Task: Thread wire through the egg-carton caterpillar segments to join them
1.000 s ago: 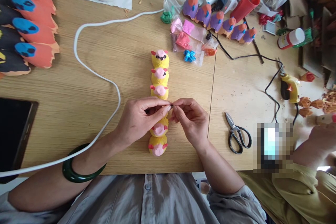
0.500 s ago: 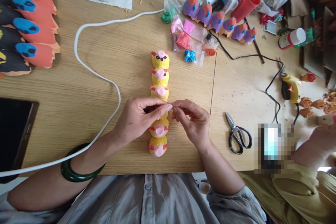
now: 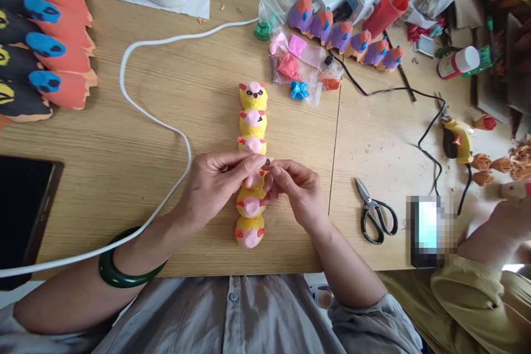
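A row of yellow clay animal heads (image 3: 253,100) with pink faces and red ears runs up the table in front of me. The farthest head bears black eye marks, and the second has one black spot. Over the middle of the row, my left hand (image 3: 224,177) and my right hand (image 3: 296,188) meet at pinched fingertips. A tiny dark piece of clay (image 3: 267,162) shows between them; the left thumb and right index finger are both at it. My hands partly cover the middle heads.
Bags of coloured clay (image 3: 290,66) and a row of purple clay figures (image 3: 340,36) lie beyond. Scissors (image 3: 375,213) and yellow-handled pliers (image 3: 456,138) are at right. A white cable (image 3: 124,66) loops across the left. Another person's arm (image 3: 489,232) rests at far right.
The fingertips have drawn slightly apart and a dark bit of clay now shows between them. My right hand has shifted a little left, its fingers curled lower.
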Available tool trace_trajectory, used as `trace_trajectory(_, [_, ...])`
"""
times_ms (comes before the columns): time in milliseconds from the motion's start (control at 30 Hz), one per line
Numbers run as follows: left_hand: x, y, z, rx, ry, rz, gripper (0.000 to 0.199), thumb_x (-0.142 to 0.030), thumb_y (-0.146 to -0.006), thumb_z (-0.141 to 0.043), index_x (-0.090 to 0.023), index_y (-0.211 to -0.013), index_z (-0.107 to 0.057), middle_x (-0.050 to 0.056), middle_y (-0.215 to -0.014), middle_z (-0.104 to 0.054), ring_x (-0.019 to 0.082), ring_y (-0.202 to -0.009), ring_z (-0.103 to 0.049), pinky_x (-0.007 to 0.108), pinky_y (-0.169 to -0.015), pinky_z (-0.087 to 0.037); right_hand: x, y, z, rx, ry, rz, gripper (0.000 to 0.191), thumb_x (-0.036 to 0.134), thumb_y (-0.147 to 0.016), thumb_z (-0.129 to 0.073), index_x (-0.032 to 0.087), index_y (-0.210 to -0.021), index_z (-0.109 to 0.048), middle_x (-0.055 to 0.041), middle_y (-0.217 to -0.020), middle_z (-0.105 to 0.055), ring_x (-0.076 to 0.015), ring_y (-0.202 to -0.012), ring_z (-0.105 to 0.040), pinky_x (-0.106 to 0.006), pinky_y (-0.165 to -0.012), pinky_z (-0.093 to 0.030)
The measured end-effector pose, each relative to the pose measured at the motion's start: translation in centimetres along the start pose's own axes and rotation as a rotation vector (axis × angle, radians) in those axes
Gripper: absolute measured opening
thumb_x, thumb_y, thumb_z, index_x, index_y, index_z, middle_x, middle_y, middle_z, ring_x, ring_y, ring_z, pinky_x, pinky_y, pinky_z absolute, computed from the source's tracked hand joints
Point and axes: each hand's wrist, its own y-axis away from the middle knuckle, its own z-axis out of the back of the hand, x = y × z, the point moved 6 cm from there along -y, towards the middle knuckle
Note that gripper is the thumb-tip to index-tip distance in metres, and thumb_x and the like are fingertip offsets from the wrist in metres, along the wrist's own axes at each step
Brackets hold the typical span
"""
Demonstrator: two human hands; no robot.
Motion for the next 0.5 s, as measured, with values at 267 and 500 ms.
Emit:
trace_trajectory(267, [-1.1,0.2,-0.2,-0.014,-0.109,-0.073,0.040,-0.034,-0.097,-0.065,-0.020,-0.059,-0.059,-0.003,-0.057,-0.057,0.011,-0.056,-0.056,0.023,-0.054,-0.046,0.1,0.1,0.2,-0.050,-0.050,0.028,0.032,0.050,-0.085,-0.085,0.021,-0.095,-0.077,0.0046,-0.067,-0.071,-0.0085,-0.051,-0.061,-0.023,-0.052,-0.062])
trace_trajectory(500, [-1.8,0.3,-0.5,-0.009,-0.216,-0.181,0.027,-0.036,-0.096,-0.064,-0.022,-0.079,-0.079,-0.003,-0.058,-0.063,0.012,-0.055,-0.057,0.024,-0.053,-0.047,0.6,0.2,0.3,-0.107,-0.020,0.061,0.036,0.053,-0.083,-0.086,0.020,-0.084,-0.072,0.0042,-0.066,-0.070,-0.0078,-0.051,-0.061,-0.021,-0.050,-0.058])
